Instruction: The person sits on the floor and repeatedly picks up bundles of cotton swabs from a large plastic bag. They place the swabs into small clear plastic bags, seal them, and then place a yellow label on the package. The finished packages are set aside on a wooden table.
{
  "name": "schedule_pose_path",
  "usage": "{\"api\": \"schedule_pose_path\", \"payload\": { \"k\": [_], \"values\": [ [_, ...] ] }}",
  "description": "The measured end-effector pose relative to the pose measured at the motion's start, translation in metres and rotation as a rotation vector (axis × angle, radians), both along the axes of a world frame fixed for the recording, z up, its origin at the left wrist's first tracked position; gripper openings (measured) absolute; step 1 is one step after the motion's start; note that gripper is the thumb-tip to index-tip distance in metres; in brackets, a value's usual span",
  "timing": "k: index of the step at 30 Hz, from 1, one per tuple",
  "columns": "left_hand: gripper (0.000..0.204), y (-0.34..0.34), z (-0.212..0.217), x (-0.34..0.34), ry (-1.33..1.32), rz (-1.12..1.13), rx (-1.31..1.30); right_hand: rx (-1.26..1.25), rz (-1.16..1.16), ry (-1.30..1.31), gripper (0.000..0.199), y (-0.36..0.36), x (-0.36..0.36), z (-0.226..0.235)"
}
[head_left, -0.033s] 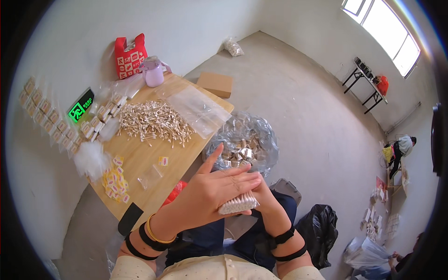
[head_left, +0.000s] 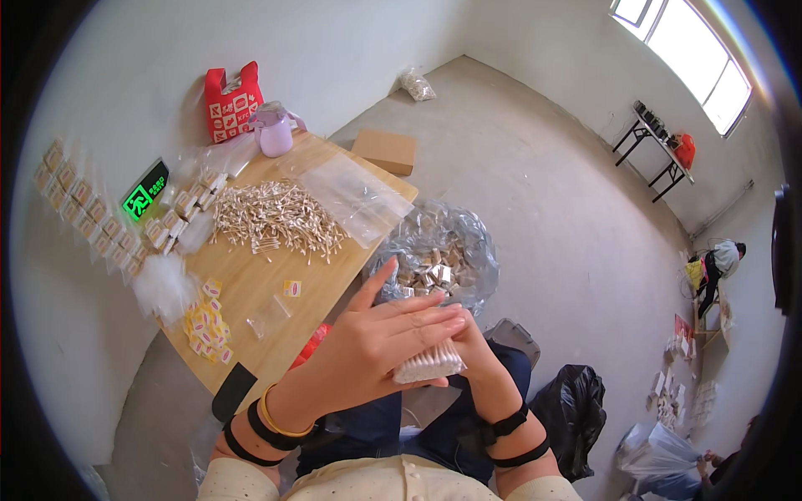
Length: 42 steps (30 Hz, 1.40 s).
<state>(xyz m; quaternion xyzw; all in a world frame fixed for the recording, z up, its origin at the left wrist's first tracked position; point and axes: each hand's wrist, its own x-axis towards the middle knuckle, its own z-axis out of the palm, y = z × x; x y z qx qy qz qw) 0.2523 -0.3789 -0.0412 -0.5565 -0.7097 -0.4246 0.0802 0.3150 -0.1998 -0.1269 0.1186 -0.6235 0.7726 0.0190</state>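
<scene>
Left hand (head_left: 380,342), thumb spread, fingers straight, pressed swabs (head_left: 430,366) against the right hand (head_left: 474,346), which gripped too, partly hidden; beyond lay a bag (head_left: 481,259) of packs (head_left: 439,274).

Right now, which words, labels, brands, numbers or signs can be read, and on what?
I won't copy wording.
Red carrier bag: white printing.
Black wall sign, green running figure: green lettering.
Yellow and white cards: print too small to read.
White cotton swab bundle: no text visible.
</scene>
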Motion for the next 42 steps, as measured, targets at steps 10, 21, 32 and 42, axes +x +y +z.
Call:
{"api": "schedule_pose_path", "payload": {
  "k": [10, 21, 32, 42],
  "values": [
    [0.026, -0.013, 0.008, 0.024, 0.091, 0.087, 0.083, 0.487, -0.192, 0.251, 0.047, 0.016, 0.03, 0.062],
    [0.032, 0.005, 0.018, 0.04, 0.1, 0.014, 0.063, 0.781, -0.481, 0.582, 0.033, 0.024, 0.077, 0.095],
    [0.028, 0.022, 0.018, 0.048, 0.043, -0.051, 0.125, 0.727, -0.529, 0.629, 0.029, 0.039, 0.092, 0.093],
    [0.026, 0.019, 0.02, 0.057, 0.304, 0.05, 0.177, 0.735, -0.579, 0.747, 0.025, 0.037, 0.097, 0.091]
  ]
}}
